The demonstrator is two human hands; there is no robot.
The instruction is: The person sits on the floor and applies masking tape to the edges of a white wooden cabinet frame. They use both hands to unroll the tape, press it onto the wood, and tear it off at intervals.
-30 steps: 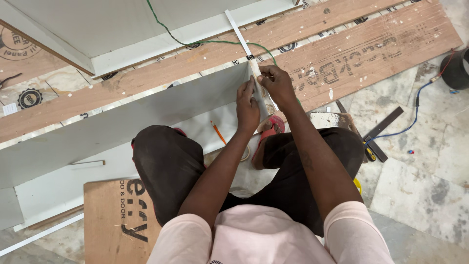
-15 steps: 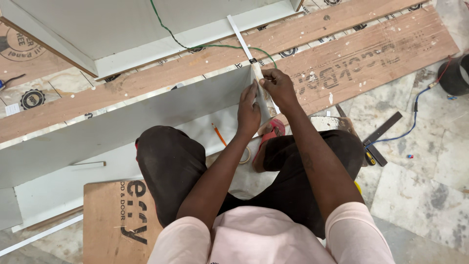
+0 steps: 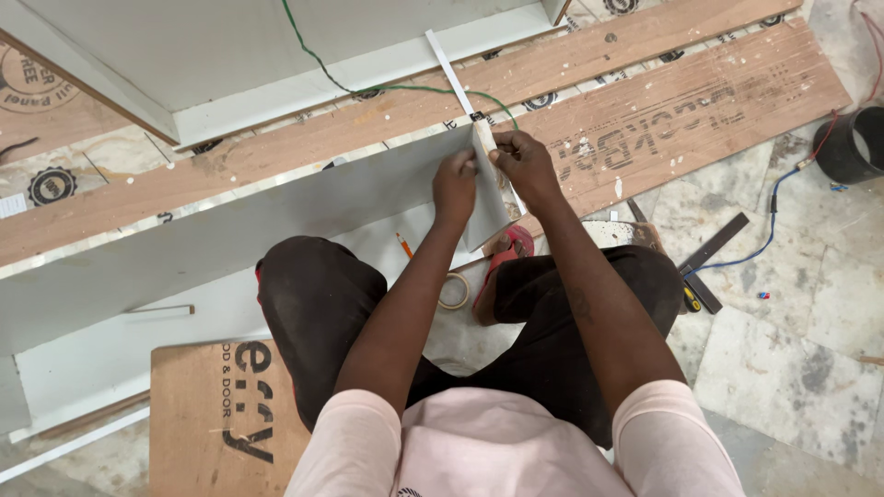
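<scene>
My left hand (image 3: 455, 187) and right hand (image 3: 522, 163) each keep a closed grip on the white edging strip (image 3: 448, 64), pressing it onto the end of the grey board (image 3: 230, 248) standing on the floor.

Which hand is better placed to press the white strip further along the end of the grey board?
Probably the right hand: it sits at the board's top corner, where the loose white strip runs off. The left hand lies lower, seemingly steadying the board's end.

Panel (image 3: 230, 239) on edge before knees, planks (image 3: 645, 120) behind it, tape roll (image 3: 452, 291) between legs, square (image 3: 714, 248) right
</scene>
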